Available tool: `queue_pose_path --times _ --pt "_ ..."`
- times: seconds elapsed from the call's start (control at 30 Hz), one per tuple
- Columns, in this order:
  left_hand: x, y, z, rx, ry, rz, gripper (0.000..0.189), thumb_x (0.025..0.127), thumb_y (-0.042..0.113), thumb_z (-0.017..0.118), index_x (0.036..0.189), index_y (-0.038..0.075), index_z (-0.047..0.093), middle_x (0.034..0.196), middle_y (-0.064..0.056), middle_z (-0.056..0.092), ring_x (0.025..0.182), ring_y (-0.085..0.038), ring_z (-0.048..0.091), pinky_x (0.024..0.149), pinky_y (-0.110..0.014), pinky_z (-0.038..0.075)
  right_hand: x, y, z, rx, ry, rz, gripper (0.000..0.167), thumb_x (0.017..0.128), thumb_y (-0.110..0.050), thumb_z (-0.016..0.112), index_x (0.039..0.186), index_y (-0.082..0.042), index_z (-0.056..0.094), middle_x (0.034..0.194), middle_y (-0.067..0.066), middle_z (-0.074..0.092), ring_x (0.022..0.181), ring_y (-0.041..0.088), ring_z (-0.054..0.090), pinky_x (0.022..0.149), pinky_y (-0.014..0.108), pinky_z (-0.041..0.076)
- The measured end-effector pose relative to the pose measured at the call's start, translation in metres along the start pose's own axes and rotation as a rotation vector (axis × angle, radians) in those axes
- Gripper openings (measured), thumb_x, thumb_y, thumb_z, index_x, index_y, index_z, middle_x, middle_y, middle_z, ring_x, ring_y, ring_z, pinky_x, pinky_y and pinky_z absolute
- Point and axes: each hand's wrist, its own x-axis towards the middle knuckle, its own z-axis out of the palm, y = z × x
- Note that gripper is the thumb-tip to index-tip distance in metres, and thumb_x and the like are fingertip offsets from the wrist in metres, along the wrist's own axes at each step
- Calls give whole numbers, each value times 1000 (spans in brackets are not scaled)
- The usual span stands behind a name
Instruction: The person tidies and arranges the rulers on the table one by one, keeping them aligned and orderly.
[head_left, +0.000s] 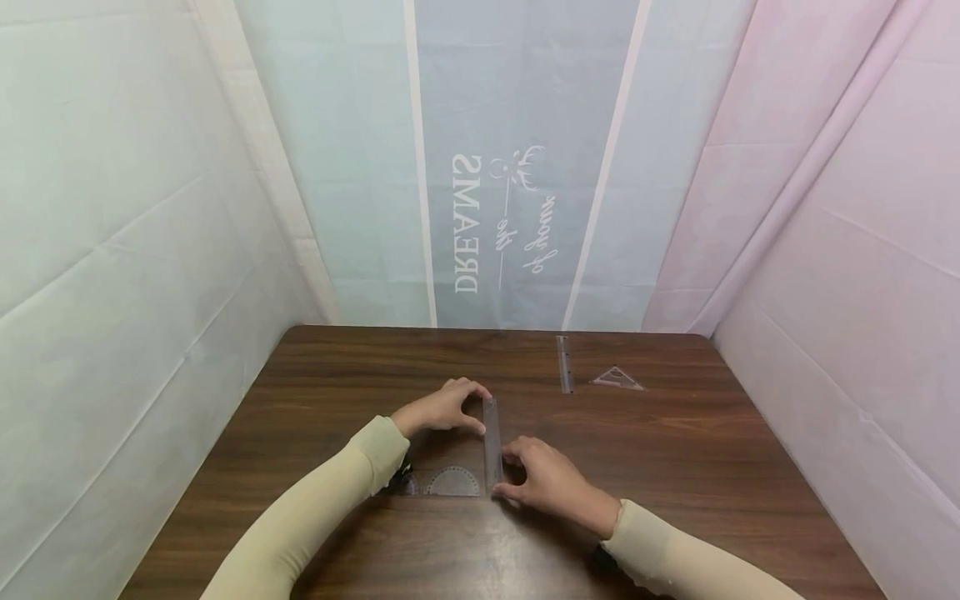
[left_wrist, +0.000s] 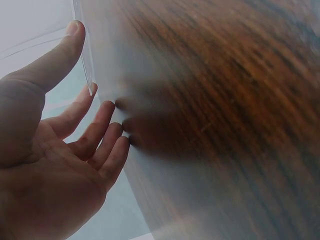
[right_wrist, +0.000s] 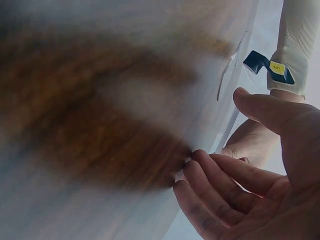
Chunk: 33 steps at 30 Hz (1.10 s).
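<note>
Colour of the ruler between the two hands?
The ruler is see-through, with a greyish cast; it shows best in the head view.

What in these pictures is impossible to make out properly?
- Scale on the nearer ruler, head view: too small and faint.
- Markings on the set square, head view: too small.
- Clear piece left of the protractor, head view: partly hidden by the left sleeve.
- Right sleeve, head view: cut off by the bottom edge.
- Tabletop grain, right wrist view: blurred.
</note>
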Motion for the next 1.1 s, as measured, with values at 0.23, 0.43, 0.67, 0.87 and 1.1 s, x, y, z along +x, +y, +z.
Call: queue_pose_path --times 0.23,0.43,0.67,0.87,1.1 --pt "0 2 -1 19 -14 -9 58 90 30 90 139 10 66 144 -13 58 137 -34 47 119 -53 41 0 0 1 -46 35 -30 49 83 -37 95 117 -7 77 103 0 68 96 18 65 84 42 58" --pt "-1 3 -1 29 -11 -15 58 90 30 91 139 11 66 146 -13 57 138 -34 46 119 -53 40 0 -3 1 -77 48 -35 50 82 -37 96 117 -8 78 102 -1 66 94 14 62 83 40 58" --pt "-2 7 -1 53 -15 -26 59 89 30 91 138 9 66 147 -14 55 140 -35 45 120 -53 39 0 -4 2 -113 51 -44 53 82 -40 96 117 -5 78 102 0 64 89 10 56 79 38 55" --pt "-2 6 1 95 -5 -11 58 89 30 92 137 8 66 145 -13 58 140 -36 46 120 -52 39 1 -4 4 -141 50 -58 54 82 -41 96 117 -5 78 103 0 63 90 12 54 78 37 54" --pt "-2 6 3 143 -5 9 58 89 30 91 136 7 66 144 -13 58 140 -38 46 120 -53 38 1 -6 5 -159 25 -50 53 83 -41 95 117 -5 77 106 0 63 93 13 55 79 37 55"
